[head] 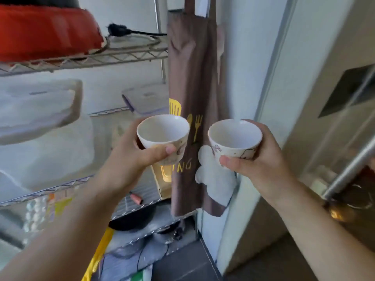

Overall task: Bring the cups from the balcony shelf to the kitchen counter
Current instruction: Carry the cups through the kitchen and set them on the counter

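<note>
Two small white ceramic cups with printed patterns are held upright in the air, side by side, both empty. My left hand (132,157) is shut on the left cup (163,132), thumb across its front wall. My right hand (257,159) is shut on the right cup (235,136), thumb under its lower front. Both cups hang in front of the wire balcony shelf (85,57), clear of its racks. The picture is blurred by motion.
A brown apron (190,78) with yellow utensil print hangs at the shelf's right post, just behind the cups. A red pot (46,31) sits on the top rack, plastic containers (38,106) below. A white wall corner (249,78) and a metal door frame with handle (349,169) are on the right.
</note>
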